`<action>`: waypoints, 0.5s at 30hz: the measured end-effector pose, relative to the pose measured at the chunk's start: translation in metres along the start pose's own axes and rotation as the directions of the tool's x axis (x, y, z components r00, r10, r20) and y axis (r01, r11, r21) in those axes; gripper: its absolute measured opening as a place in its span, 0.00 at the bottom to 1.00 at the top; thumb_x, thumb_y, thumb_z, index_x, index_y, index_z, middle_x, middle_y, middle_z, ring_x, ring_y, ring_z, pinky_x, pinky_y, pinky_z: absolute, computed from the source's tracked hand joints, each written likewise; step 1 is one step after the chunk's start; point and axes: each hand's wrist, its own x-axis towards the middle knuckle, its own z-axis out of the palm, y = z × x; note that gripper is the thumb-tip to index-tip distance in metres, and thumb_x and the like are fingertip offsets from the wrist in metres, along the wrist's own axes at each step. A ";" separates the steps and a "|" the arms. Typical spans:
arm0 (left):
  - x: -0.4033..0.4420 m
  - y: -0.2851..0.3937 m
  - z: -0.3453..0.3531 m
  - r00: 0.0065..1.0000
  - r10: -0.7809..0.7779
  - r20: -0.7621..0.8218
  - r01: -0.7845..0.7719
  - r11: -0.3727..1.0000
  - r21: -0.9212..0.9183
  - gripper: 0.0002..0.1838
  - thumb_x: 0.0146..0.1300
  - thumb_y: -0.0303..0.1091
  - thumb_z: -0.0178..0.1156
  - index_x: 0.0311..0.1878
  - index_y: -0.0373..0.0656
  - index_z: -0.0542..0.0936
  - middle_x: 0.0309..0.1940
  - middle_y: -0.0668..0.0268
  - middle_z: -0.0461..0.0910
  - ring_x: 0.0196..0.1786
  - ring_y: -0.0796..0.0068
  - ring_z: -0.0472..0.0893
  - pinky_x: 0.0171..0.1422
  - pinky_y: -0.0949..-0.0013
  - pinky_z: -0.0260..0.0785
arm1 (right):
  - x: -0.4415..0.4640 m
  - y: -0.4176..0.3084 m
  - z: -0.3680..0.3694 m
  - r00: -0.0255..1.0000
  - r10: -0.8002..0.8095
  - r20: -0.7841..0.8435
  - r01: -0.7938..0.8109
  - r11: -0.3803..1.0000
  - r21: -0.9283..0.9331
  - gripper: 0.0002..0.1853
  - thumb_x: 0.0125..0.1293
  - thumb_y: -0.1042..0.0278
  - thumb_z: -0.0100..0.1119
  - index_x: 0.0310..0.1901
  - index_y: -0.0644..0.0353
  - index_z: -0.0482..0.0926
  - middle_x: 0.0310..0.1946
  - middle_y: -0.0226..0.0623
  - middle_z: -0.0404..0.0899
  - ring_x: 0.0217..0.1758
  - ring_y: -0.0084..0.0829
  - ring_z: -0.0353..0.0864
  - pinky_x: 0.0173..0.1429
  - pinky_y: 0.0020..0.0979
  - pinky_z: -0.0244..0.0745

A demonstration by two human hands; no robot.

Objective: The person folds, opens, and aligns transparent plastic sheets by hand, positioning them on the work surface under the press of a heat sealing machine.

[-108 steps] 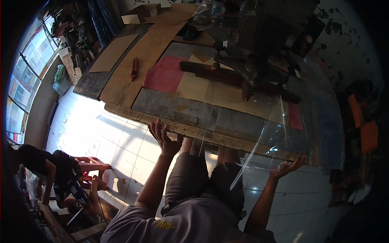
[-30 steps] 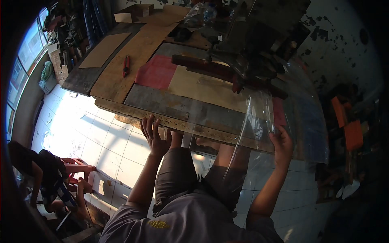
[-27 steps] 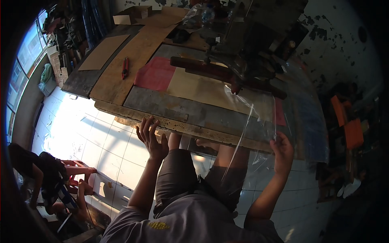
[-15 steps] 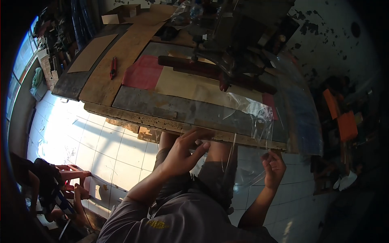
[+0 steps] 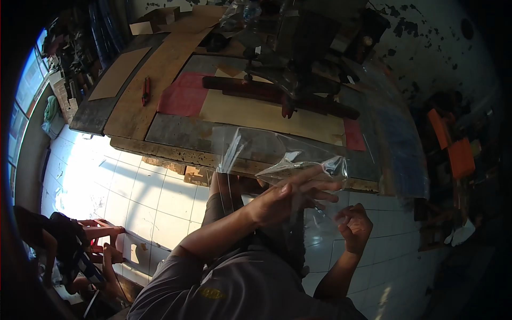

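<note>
A clear plastic sheet (image 5: 256, 146), wrinkled and shiny, hangs upright over the front edge of the worktable. My left hand (image 5: 290, 194) lies against it with fingers stretched to the right, and the plastic overlaps the fingertips. Whether the hand is inside a fold or behind the sheet I cannot tell. Lower and to the right, my right hand (image 5: 354, 226) is closed, its fingers curled at the sheet's lower right edge. On the worktable lies a pale yellow panel (image 5: 250, 112) with a red piece (image 5: 183, 95) at its left end, beneath a dark metal bar (image 5: 245, 88).
A dark machine (image 5: 298, 69) stands over the worktable (image 5: 170, 130). A red cutter knife (image 5: 146, 92) and a cardboard sheet (image 5: 120, 73) lie to the left. An open cardboard box (image 5: 160, 18) sits at the back. A red stool (image 5: 101, 232) stands on the tiled floor at left.
My left hand has moved right and up with its fingers spreading onto the plastic. The sheet has risen and shifted left, off the yellow panel. My right hand has dropped slightly.
</note>
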 end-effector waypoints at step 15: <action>-0.032 0.083 0.023 0.995 0.101 -0.012 -0.075 0.810 0.581 0.60 0.72 0.47 0.70 0.87 0.38 0.35 0.74 0.45 0.73 0.73 0.51 0.78 0.76 0.50 0.71 | 0.020 -0.021 0.044 0.957 -0.169 0.236 0.184 0.982 -0.043 0.36 0.59 0.44 0.80 0.60 0.63 0.87 0.56 0.48 0.80 0.60 0.36 0.81 0.66 0.41 0.76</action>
